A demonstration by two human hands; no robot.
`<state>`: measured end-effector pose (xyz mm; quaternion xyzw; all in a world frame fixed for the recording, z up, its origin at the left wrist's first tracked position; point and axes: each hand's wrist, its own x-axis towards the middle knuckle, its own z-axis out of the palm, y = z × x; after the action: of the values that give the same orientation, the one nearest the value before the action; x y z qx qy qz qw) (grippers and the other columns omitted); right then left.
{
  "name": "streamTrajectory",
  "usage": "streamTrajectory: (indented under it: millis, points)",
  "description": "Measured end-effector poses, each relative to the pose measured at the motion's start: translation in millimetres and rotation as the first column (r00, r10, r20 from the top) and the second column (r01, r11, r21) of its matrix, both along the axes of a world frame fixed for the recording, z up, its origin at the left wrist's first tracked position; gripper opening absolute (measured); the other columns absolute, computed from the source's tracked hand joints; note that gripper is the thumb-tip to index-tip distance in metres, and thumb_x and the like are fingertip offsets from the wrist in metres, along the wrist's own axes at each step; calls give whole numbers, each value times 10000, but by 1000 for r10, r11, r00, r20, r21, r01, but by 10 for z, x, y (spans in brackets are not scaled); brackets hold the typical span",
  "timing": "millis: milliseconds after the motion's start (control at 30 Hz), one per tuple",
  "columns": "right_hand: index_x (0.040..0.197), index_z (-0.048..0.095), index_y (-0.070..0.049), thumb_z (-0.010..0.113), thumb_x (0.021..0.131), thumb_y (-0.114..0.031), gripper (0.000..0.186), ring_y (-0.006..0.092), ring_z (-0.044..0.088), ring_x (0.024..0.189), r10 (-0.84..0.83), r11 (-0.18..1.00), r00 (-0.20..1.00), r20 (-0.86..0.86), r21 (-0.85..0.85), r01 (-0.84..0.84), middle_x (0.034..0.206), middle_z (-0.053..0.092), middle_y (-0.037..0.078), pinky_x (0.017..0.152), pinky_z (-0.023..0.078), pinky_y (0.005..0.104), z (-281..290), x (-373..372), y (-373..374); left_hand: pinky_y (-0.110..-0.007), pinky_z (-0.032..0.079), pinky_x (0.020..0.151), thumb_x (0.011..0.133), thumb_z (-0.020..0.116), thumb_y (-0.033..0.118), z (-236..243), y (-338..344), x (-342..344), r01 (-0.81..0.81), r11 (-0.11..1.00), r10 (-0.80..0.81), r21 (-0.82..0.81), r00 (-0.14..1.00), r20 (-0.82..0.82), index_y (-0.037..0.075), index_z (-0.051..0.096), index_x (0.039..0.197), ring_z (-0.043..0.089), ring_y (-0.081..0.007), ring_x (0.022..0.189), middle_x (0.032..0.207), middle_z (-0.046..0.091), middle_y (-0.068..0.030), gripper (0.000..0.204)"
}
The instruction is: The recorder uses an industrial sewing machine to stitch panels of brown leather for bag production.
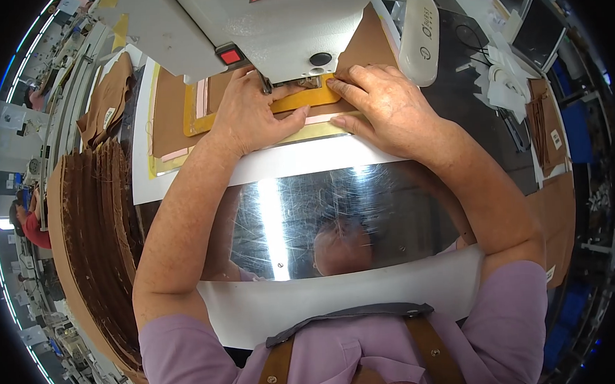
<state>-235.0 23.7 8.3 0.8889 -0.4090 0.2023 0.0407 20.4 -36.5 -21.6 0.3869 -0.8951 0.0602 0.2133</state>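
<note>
Under the head of a white sewing machine (280,35), a yellow frame-shaped template (296,100) lies on brown material (170,109) with pink strips (175,153). The material sits on a pale yellow and white backing. My left hand (253,115) rests on the work left of the presser foot (309,83), thumb stretched out along the template's near edge and some fingertips hidden behind the machine. My right hand (379,103) lies right of the foot, fingers apart and slightly bent, index fingertip on the template's right part, thumb near the lower pink strip.
Stacked brown pieces (97,249) and a loose brown piece (104,98) lie left. A white lamp unit (419,36) stands right of the machine, beside paper scraps (498,81) and more brown pieces (546,123). A shiny metal plate (295,220) is nearest me. A person in red (34,228) is far left.
</note>
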Motion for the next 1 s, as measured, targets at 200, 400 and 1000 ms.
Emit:
streamTrajectory:
  millis: [200, 400, 1000]
  points:
    - [1228, 674, -10, 650, 955, -412, 486, 254, 644, 1050, -35, 999, 998, -44, -19, 34, 1111, 639, 95, 964, 486, 405, -52, -4, 10, -418, 332, 1113, 806, 626, 457, 137, 29, -43, -60, 993, 65, 102, 997, -47, 73, 767, 1064, 581, -293, 1143, 1073, 701, -165, 483]
    - [1212, 676, -17, 615, 973, -424, 476, 250, 616, 1102, -62, 998, 994, -85, -30, 60, 1114, 633, 93, 986, 458, 404, -14, 107, 98, -485, 267, 1136, 889, 492, 366, 44, -11, -79, -216, 975, 217, 44, 976, -25, 39, 676, 1147, 569, -317, 1181, 1147, 678, -154, 456]
    - [1327, 618, -78, 533, 1013, -410, 464, 245, 578, 1198, -331, 943, 937, -109, 5, 333, 1229, 633, 75, 1018, 443, 434, -178, 146, 331, -581, 71, 1232, 1020, 410, 519, 14, 885, 257, -506, 853, 519, 128, 849, -104, 24, 420, 1516, 167, -292, 1559, 1648, 285, -156, 701]
